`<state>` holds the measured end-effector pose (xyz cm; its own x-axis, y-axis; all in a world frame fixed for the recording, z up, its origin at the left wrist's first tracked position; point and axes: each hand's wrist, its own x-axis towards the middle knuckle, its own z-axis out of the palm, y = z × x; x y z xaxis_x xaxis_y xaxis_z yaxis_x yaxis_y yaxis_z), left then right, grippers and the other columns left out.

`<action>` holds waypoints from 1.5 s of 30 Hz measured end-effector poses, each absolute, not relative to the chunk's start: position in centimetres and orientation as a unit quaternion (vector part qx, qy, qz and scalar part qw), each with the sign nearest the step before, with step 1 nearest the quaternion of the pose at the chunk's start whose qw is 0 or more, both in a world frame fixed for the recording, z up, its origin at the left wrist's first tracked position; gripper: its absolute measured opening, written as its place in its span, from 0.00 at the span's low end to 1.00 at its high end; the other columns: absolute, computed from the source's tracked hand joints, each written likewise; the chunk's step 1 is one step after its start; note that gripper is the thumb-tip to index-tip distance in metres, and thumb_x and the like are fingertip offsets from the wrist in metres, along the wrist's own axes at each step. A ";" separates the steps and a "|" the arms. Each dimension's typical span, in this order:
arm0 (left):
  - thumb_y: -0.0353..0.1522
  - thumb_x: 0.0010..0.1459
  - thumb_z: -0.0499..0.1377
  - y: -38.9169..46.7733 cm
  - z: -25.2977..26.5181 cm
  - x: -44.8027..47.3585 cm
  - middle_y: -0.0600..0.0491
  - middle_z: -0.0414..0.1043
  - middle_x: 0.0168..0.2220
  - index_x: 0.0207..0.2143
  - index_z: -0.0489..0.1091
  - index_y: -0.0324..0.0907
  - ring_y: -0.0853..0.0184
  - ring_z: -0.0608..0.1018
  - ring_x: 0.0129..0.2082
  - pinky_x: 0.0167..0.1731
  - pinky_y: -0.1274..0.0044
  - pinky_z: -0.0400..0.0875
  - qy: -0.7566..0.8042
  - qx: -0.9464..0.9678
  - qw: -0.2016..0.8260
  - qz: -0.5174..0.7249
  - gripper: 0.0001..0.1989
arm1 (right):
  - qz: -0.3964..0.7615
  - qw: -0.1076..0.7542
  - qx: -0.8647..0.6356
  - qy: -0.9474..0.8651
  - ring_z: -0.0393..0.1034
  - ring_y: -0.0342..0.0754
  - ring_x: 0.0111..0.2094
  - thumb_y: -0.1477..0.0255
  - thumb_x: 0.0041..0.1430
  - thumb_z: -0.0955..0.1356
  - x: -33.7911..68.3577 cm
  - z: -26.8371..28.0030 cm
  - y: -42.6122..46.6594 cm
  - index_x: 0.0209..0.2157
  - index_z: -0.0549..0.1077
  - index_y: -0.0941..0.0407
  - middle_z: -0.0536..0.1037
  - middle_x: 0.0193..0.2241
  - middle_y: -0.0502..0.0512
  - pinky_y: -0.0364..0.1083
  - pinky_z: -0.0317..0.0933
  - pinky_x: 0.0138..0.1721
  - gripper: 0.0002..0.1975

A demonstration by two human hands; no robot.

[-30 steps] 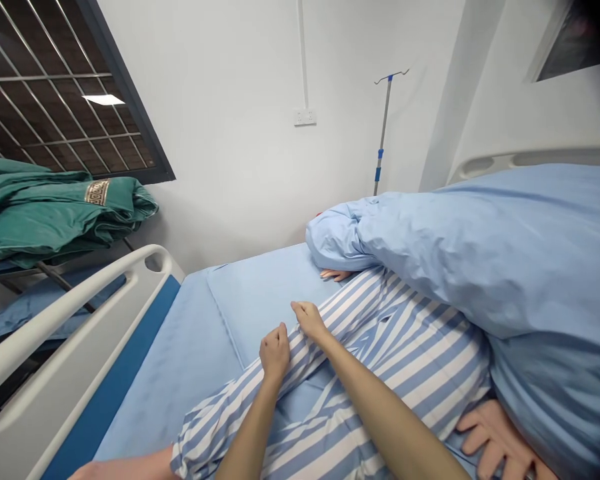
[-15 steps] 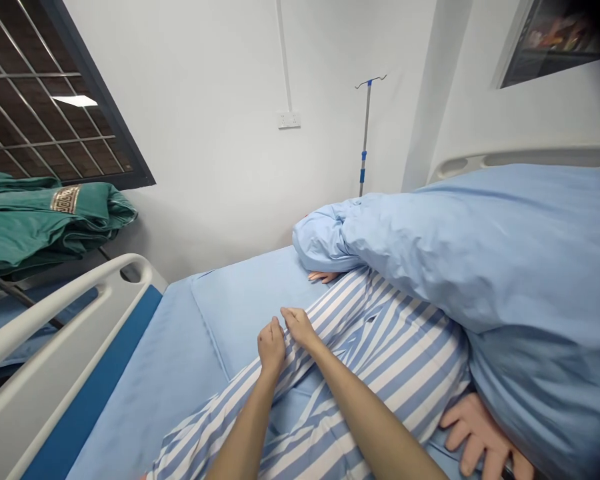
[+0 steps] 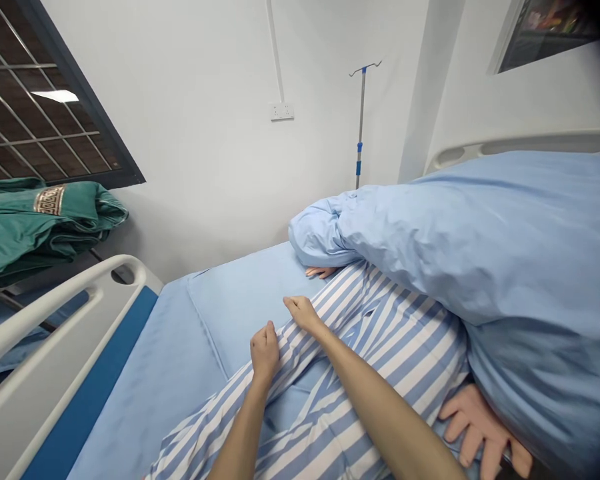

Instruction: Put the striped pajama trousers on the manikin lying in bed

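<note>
Both hands were right there over the bed (image 3: 240,293), on the far leg of the striped trousers (image 3: 415,353), which stretched from the blanket (image 3: 430,247) toward the foot board (image 3: 103,377)! The left hand (image 3: 265,350) was curled into a narrow fist, the nearer one to that board; the right hand (image 3: 303,312), just beside it, was curled too, higher on the leg. Cloth pinched inside either? Couldn't tell! Out from under the blanket poked a small far hand (image 3: 321,272) toward the bed's far edge, and a near hand (image 3: 480,427), fingers spread, toward its near edge.
</note>
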<state>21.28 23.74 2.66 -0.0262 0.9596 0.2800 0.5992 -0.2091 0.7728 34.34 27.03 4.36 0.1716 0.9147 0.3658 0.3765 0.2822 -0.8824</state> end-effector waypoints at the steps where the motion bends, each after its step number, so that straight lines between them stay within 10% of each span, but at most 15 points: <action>1: 0.41 0.55 0.41 23.7 2.6 21.1 0.59 0.47 0.14 0.14 0.45 0.42 0.73 0.56 0.18 0.21 0.79 0.49 0.590 0.662 0.221 0.407 0.20 | 0.239 0.538 -0.546 -0.597 0.46 0.38 0.18 0.62 0.55 0.55 34.4 4.1 26.9 0.13 0.52 0.57 0.50 0.13 0.45 0.40 0.41 0.20 0.21; 32: 0.39 0.52 0.41 26.9 5.7 28.5 0.52 0.65 0.16 0.14 0.64 0.41 0.69 0.65 0.20 0.22 0.78 0.54 0.615 0.620 0.279 0.399 0.21 | 0.281 0.527 -0.548 -0.585 0.52 0.38 0.18 0.62 0.56 0.54 37.1 3.7 28.4 0.14 0.58 0.58 0.57 0.13 0.46 0.39 0.46 0.21 0.21; 45: 0.39 0.54 0.42 26.2 2.7 29.3 0.54 0.66 0.20 0.17 0.63 0.43 0.71 0.62 0.21 0.22 0.79 0.50 0.653 0.637 0.192 0.362 0.19 | 0.087 0.465 -0.623 -0.623 0.49 0.38 0.18 0.65 0.58 0.54 37.8 3.8 27.8 0.15 0.64 0.58 0.61 0.13 0.47 0.40 0.42 0.23 0.22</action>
